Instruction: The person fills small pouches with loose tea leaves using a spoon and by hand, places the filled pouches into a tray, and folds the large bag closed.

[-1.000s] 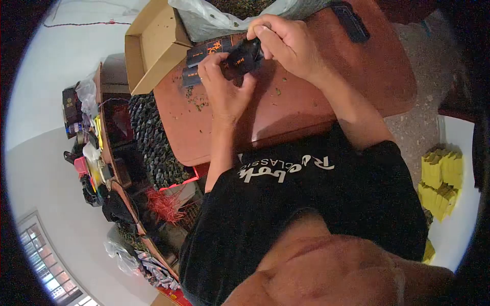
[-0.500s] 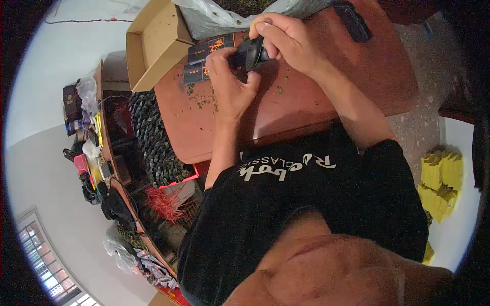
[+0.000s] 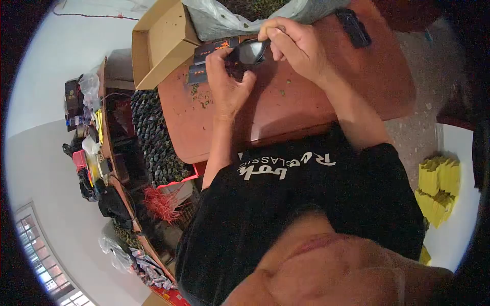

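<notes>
My right hand [image 3: 301,48] is closed round the handle end of a dark scoop [image 3: 251,52] with a shiny grey hollow. The scoop is tilted over my left hand [image 3: 227,84]. Fingers and thumb of that hand curve round a small black packet [image 3: 234,67], whose mouth is mostly hidden by the scoop. Beside my left fingers, flat black packets with orange print [image 3: 198,74] lie on the reddish-brown table [image 3: 286,109]. Green leafy crumbs [image 3: 201,99] are scattered near my left wrist.
A large clear plastic bag [image 3: 214,25] of dried leaf stands at the table's far edge. An open cardboard box [image 3: 163,43] is left of it. A black oblong object [image 3: 353,28] lies at far right. Many dark packets [image 3: 153,137] are heaped left; yellow stacks [image 3: 436,188] stand right.
The scoop has turned so that its shiny hollow faces me more. Both hands keep their holds. The whole view has shifted slightly.
</notes>
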Action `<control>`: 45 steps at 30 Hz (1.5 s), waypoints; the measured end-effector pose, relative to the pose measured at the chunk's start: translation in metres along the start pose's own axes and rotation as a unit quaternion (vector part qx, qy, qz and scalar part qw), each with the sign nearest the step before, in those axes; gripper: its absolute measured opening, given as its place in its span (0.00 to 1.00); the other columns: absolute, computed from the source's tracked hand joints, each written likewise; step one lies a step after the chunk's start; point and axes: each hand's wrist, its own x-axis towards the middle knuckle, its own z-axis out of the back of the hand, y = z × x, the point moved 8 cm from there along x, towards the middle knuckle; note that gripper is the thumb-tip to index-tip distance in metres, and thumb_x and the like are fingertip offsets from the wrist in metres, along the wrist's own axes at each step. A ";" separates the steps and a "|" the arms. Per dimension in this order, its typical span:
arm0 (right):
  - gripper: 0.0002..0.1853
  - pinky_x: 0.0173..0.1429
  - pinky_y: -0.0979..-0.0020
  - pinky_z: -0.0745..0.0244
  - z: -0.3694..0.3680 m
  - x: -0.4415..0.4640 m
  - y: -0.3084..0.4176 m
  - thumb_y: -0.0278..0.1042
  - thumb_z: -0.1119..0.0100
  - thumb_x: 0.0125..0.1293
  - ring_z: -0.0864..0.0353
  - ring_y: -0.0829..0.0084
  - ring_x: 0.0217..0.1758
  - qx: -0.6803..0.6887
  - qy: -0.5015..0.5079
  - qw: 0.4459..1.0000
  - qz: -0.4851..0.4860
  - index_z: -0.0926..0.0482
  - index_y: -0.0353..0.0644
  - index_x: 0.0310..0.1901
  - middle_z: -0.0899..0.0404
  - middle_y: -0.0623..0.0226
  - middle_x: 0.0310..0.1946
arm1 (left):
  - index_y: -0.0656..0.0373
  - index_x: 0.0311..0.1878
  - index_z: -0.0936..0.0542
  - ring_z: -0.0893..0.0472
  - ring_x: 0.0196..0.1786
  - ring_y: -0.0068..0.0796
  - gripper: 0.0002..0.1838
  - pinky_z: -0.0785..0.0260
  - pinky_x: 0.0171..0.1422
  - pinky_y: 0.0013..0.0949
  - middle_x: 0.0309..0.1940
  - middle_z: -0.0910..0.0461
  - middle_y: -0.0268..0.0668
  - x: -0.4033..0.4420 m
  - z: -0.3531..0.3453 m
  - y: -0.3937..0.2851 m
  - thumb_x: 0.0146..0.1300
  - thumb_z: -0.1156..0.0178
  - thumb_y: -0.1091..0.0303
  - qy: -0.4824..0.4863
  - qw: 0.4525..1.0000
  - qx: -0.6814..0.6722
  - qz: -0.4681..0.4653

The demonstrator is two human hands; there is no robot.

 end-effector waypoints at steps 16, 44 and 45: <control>0.14 0.28 0.81 0.34 -0.001 0.008 -0.017 0.38 0.53 0.79 0.29 0.86 0.22 0.100 -0.028 0.994 -0.041 0.20 0.40 0.48 0.25 0.76 0.21 | 0.64 0.50 0.26 0.24 0.50 0.48 0.25 0.31 0.59 0.42 0.45 0.25 0.47 0.016 0.011 0.011 0.44 0.35 0.76 -0.004 0.998 -0.048 0.039; 0.14 0.29 0.66 0.20 0.017 0.125 -0.154 0.34 0.46 0.66 0.13 0.66 0.28 -0.181 0.077 0.946 -0.258 0.16 0.32 0.44 0.13 0.53 0.35 | 0.66 0.50 0.22 0.21 0.52 0.52 0.26 0.29 0.59 0.46 0.47 0.22 0.51 0.106 -0.003 0.043 0.46 0.33 0.64 0.017 0.994 0.079 0.073; 0.15 0.27 0.69 0.21 0.020 0.125 -0.149 0.34 0.48 0.68 0.13 0.69 0.26 -0.139 0.063 0.953 -0.262 0.16 0.32 0.44 0.12 0.53 0.35 | 0.66 0.51 0.22 0.21 0.52 0.52 0.26 0.29 0.60 0.46 0.47 0.21 0.51 0.107 -0.002 0.041 0.46 0.33 0.64 0.014 0.994 0.091 0.064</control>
